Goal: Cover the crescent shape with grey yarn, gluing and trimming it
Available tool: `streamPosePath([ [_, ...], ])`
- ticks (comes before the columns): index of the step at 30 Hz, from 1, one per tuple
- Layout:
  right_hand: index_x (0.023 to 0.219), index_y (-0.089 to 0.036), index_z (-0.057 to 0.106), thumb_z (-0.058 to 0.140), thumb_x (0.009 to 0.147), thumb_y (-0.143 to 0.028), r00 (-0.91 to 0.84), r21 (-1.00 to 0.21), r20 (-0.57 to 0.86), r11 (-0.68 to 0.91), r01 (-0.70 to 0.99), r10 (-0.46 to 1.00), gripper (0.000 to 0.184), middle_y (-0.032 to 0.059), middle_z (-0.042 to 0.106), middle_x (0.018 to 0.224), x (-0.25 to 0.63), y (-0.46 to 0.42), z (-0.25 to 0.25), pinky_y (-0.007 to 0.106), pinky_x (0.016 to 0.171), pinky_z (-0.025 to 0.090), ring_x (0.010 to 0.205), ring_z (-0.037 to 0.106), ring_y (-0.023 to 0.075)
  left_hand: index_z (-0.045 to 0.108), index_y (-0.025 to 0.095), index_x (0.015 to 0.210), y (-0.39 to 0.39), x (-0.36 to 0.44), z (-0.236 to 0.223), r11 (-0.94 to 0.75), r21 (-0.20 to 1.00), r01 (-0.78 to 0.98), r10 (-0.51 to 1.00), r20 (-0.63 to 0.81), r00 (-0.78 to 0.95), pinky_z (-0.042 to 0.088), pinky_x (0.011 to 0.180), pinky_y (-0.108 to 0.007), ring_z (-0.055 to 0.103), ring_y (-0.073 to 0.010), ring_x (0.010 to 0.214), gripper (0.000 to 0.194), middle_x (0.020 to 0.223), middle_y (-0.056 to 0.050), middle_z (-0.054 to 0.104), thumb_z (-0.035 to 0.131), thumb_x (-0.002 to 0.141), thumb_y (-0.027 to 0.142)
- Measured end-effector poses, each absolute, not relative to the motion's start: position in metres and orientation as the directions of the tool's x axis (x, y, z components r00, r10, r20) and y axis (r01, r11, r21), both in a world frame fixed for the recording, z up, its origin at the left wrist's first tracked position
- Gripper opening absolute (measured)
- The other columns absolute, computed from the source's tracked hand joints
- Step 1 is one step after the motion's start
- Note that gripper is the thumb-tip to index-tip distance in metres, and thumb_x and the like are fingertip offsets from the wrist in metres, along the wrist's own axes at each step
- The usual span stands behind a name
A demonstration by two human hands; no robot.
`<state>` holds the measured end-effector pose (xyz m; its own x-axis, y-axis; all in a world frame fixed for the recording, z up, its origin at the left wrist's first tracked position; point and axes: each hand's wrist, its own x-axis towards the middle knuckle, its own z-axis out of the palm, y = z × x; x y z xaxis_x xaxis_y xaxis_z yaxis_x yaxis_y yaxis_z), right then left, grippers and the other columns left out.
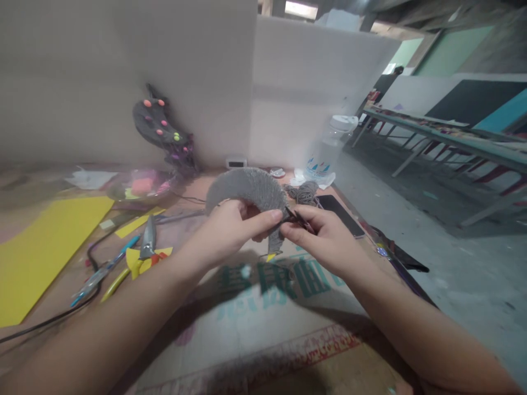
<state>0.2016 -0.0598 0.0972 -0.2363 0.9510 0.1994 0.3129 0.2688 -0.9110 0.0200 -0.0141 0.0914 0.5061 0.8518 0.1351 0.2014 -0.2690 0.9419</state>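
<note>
**Close work, little margin**

The grey, arch-shaped form wrapped in ribbed yarn [251, 184] is at mid-scene, above the pale sheet printed with turquoise characters [242, 345]; the left hand [230, 225] grips it, thumb laid along the inner curve; the right hand [323, 233] has its fingers closed around a small, dark, pointed metal tool [300, 218], perhaps scissors, its tips against or just beside the windings, too blurred to say which. A slip of those tips could nick the left thumb, which lies very near; a careless snag could sever a strand and let the windings loosen; a slack left grip could let the arch twist.

The wrapping looks matte, fibrous and closely ridged; a small yellow patch [271, 257] shows at its near end; the loose, tangled bundle of grey yarn [305, 193] lies beyond, left of the smooth, black, rectangular phone [341, 215].
</note>
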Motion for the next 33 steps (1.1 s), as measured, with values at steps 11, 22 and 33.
streamPosePath([
  [11,0.064,-0.019,0.051,0.066,0.082,-0.031,-0.081,-0.912,0.34,0.35,0.217,0.937,0.027,-0.0054,0.039,0.059,0.204,-0.063,0.1,0.024,0.054,0.033,0.055,0.036,0.0093,0.063,0.017,0.071,-0.023,0.015,0.104,-0.446,0.861,0.245,0.736,0.196,0.648,0.04,0.062,-0.024,0.052,-0.0118,0.066,0.031,0.068,0.002,0.058,0.06,0.086,0.044],
  [22,0.063,-0.02,0.047,0.066,0.083,-0.045,-0.139,-0.901,0.351,0.374,0.22,0.926,0.038,-0.0067,0.034,0.057,0.201,-0.062,0.099,0.024,0.052,0.031,0.052,0.032,0.0085,0.06,0.018,0.07,-0.027,0.012,0.107,-0.525,0.79,0.317,0.722,0.216,0.657,0.039,0.063,-0.023,0.053,-0.0114,0.067,0.021,0.067,0.004,0.058,0.059,0.085,0.032],
  [33,0.071,-0.02,0.058,0.066,0.084,-0.051,-0.251,-0.951,0.261,0.293,0.099,0.932,0.035,-0.0068,0.035,0.056,0.199,-0.063,0.096,0.025,0.054,0.036,0.05,0.029,0.0089,0.06,0.018,0.062,-0.014,0.012,0.095,-0.375,0.915,0.146,0.748,0.206,0.631,0.048,0.068,-0.028,0.06,-0.017,0.071,0.046,0.067,-0.003,0.063,0.048,0.09,0.052],
])
